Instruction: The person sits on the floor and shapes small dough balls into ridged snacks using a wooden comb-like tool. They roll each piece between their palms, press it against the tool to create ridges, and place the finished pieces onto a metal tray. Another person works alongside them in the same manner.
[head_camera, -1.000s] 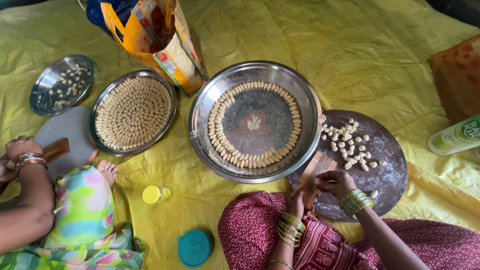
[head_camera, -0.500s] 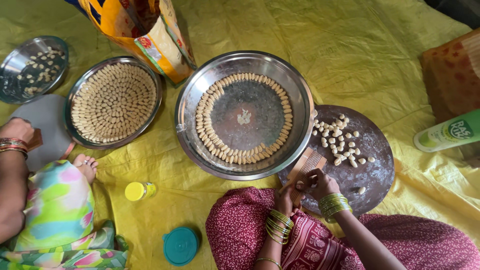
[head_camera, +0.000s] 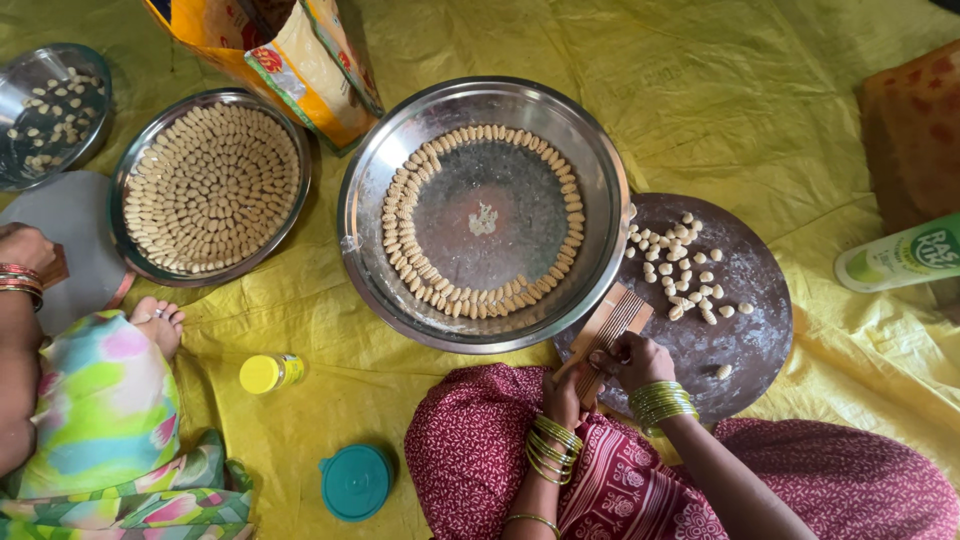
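My left hand (head_camera: 560, 398) grips the lower end of a ridged wooden board (head_camera: 612, 322), which is tilted over my lap. My right hand (head_camera: 640, 360) lies against the board's face with its fingers curled; what is under them is hidden. Both wrists wear green bangles. Just beyond the board is a dark round slab (head_camera: 740, 340) with several small raw dough pieces (head_camera: 680, 262). To its left, a large steel tray (head_camera: 372, 190) holds shaped dough shells (head_camera: 400, 235) laid in rings along its rim.
A second steel plate (head_camera: 130, 250) full of shells and a smaller steel plate (head_camera: 20, 95) lie at the left, by another person's hand (head_camera: 22, 250) and foot (head_camera: 155, 322). Around them are a printed bag (head_camera: 300, 60), yellow bottle (head_camera: 268, 372), teal lid (head_camera: 355, 482), green-white bottle (head_camera: 900, 255) and yellow sheet (head_camera: 760, 90).
The view has drifted a little and come closer. My hands stay on the ridged board, shifting only slightly. The other person's hand at the left has slid nearer the frame's edge.
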